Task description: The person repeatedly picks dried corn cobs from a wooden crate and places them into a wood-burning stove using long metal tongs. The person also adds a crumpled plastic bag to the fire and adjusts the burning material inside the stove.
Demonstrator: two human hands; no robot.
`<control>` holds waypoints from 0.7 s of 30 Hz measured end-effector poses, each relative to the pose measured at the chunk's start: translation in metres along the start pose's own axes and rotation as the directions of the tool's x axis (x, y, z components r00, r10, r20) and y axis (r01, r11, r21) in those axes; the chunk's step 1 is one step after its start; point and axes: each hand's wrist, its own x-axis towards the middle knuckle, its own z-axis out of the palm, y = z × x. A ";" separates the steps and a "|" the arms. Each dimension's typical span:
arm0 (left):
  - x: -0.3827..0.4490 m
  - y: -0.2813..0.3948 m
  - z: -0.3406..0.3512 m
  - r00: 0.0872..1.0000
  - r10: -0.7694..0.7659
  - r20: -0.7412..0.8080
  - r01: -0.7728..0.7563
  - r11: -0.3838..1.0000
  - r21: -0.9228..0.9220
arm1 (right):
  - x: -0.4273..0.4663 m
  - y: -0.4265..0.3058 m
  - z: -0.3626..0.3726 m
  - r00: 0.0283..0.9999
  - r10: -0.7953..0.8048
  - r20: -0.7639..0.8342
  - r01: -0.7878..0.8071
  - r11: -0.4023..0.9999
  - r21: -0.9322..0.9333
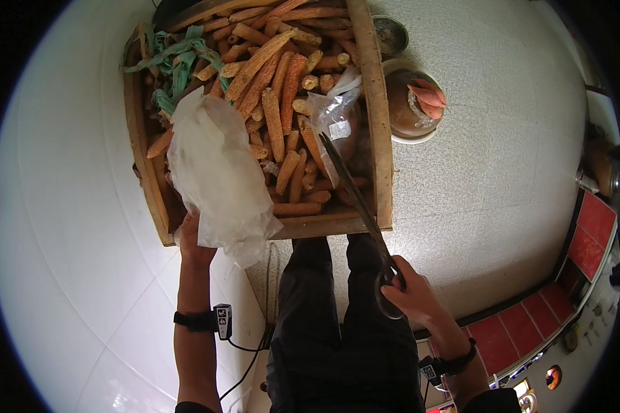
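A wooden crate (384, 155) full of dried corncobs (274, 124) stands before me. My left hand (195, 242) is at its near left corner, by a whitish, translucent plastic bag (217, 165) that lies over the cobs; the bag hides most of the fingers, so its hold cannot be made out. My right hand (411, 291) grips long metal fire tongs (356, 199) by the looped handles. Their tips reach over the crate, beside a clear plastic bag (336, 108) with a white label. Green woven strips (181, 67) lie at the crate's back left.
Right of the crate stands a brown lidded pot (405, 103) with sweet potatoes (428, 98) on top. A dark metal bowl (390, 35) is behind it. A white wall (72, 155) rises at left; red tiles (496, 338) edge the lower right.
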 end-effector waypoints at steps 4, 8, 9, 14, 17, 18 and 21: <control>0.003 -0.002 -0.002 0.997 0.021 0.078 -0.016 0.998 -0.061 | -0.021 -0.003 -0.008 0.985 -0.160 -0.061 0.142 0.964 -0.224; -0.001 -0.007 -0.003 0.991 0.038 -0.129 -0.035 0.999 0.026 | -0.015 -0.013 0.001 0.977 -0.191 -0.099 0.153 0.940 -0.306; -0.002 -0.008 -0.003 0.985 0.031 -0.171 -0.023 0.999 0.048 | -0.008 -0.015 0.007 0.975 -0.191 -0.112 0.150 0.941 -0.303; -0.003 -0.013 -0.003 0.993 0.006 -0.118 0.002 0.997 0.072 | 0.027 -0.021 0.035 0.976 -0.162 -0.146 0.132 0.972 -0.196; -0.005 -0.013 -0.005 0.992 -0.027 -0.126 0.029 0.999 0.014 | 0.024 -0.017 0.045 0.993 0.025 -0.111 -0.035 0.995 -0.089; -0.005 -0.014 -0.007 0.992 -0.038 -0.121 0.040 0.999 0.012 | 0.020 -0.016 0.045 0.994 -0.007 -0.111 -0.003 0.996 -0.084; -0.004 -0.020 -0.015 0.993 -0.059 -0.098 0.056 0.998 -0.038 | 0.006 -0.012 0.042 0.997 -0.049 -0.065 0.045 0.996 -0.071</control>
